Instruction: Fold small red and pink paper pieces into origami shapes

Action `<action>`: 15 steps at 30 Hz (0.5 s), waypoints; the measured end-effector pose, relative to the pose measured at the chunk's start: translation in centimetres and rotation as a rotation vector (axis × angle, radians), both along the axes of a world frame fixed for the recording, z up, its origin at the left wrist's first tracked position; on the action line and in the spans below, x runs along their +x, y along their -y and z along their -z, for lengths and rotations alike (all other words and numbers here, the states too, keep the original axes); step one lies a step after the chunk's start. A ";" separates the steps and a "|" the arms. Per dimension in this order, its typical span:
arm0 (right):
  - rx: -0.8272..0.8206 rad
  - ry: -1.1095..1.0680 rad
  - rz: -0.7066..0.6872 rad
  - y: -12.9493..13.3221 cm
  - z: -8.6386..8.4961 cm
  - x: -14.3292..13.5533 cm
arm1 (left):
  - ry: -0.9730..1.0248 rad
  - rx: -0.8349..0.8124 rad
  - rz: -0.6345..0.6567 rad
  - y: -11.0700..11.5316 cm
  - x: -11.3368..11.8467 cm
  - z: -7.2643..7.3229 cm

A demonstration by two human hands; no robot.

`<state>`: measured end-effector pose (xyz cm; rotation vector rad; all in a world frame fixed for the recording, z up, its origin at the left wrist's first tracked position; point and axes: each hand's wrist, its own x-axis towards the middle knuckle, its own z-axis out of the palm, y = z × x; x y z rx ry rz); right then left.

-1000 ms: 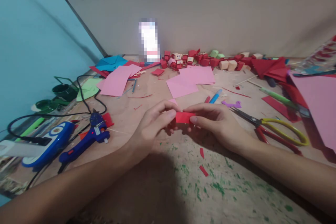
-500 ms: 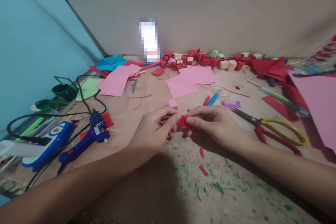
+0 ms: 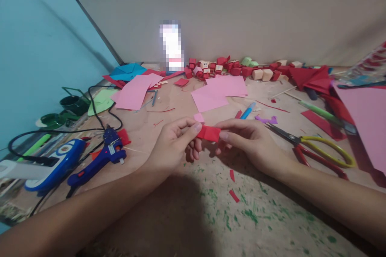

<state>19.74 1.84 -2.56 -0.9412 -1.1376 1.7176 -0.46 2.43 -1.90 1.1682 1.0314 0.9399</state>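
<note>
Between my two hands is a small folded piece of red paper [image 3: 209, 133], a short strip with creases across it. My left hand [image 3: 176, 140] pinches its left end between thumb and fingers. At the right end, the thumb and fingertips of my right hand [image 3: 247, 138] close on the paper's edge. Just behind the strip sits a small pink paper cube [image 3: 198, 118], partly covered by my left fingers. Two red paper scraps [image 3: 234, 196] lie on the table below my right hand.
Scissors [image 3: 297, 140] lie open at right, near a purple paper scrap [image 3: 265, 119] and a blue pen [image 3: 248, 111]. A blue glue gun [image 3: 105, 154] with its cord is at left. Pink sheets [image 3: 211, 95], several small paper cubes [image 3: 245, 71] and a lit phone [image 3: 172, 48] stand farther back.
My right thumb has slid right, off the middle of the red paper to its edge, so more of the strip shows. My left hand has shifted slightly left.
</note>
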 end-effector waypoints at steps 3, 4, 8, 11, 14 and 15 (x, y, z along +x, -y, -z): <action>0.009 0.038 0.007 0.0 0.0 0.0 | -0.018 -0.017 -0.007 0.0 0.0 -0.1; 0.013 0.040 0.001 0.0 0.0 0.0 | -0.018 -0.023 -0.011 0.0 0.1 -0.1; 0.024 0.065 -0.011 -0.2 0.1 0.0 | -0.006 -0.053 0.007 0.1 0.2 -0.1; 0.035 0.094 -0.021 -0.3 0.2 -0.1 | -0.003 -0.066 0.023 0.1 0.3 0.0; 0.036 0.095 -0.020 -0.3 0.4 -0.2 | 0.001 -0.070 0.017 0.2 0.3 0.0; 0.034 0.093 -0.015 -0.3 0.4 -0.2 | 0.000 -0.066 0.013 0.2 0.3 0.0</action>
